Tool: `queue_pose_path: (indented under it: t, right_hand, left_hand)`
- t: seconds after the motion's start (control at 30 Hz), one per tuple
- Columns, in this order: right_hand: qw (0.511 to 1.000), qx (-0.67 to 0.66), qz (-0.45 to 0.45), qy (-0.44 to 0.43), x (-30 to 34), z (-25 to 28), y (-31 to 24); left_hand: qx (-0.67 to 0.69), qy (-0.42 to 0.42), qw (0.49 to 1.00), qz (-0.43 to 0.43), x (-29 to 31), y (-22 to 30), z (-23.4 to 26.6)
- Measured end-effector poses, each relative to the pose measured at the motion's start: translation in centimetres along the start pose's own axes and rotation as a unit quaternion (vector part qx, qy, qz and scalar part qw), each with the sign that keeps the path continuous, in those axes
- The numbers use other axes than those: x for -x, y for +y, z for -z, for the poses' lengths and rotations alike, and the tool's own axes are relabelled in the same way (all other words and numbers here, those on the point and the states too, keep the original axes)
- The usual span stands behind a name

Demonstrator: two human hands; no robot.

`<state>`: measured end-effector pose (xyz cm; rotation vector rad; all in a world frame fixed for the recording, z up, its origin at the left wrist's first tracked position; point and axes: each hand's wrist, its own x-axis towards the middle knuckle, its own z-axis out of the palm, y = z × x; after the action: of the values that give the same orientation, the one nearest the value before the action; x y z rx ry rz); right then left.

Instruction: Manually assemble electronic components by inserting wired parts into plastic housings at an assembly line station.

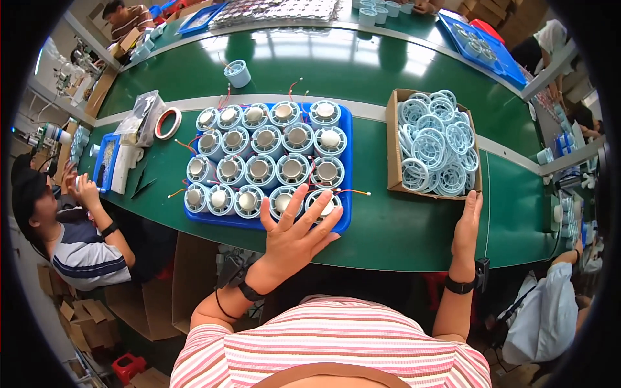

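My left hand (294,226) spreads its fingers over the near right corner of a blue tray (347,174), holding nothing. Rows of light-blue round plastic housings (259,170) with silver or white discs in their centres fill that tray. Thin wires with small plugs stick out between several of them. The fingers partly cover the nearest housings, and I cannot tell whether they touch. At the near right corner of a cardboard box (392,152), my right hand (467,226) is held upright with straight fingers and nothing in it. Light-blue plastic rings (429,147) are heaped in the box.
One wired housing (237,74) stands beyond the tray. To the left are a tape roll (168,123), black tweezers (143,187), a clear bag (140,119) and a small blue bin (107,163). A person (84,220) sits at the left; others work around the green table (369,242).
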<state>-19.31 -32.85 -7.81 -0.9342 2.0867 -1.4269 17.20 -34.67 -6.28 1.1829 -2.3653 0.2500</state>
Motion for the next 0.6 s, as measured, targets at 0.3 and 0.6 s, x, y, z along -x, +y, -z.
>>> queue_pose_path:
  t: [0.3, 0.6]
  right_hand:
    - [0.987, 0.067, 0.124, 0.079, 0.1, -0.2, -0.2]
    - [0.969, 0.081, 0.231, 0.032, 1.0, 1.6, -1.6]
  left_hand:
    - [0.004, -0.034, 0.995, -0.099, -0.1, -3.7, 1.3]
    - [0.023, -0.018, 0.991, -0.127, 0.1, -6.2, 0.4]
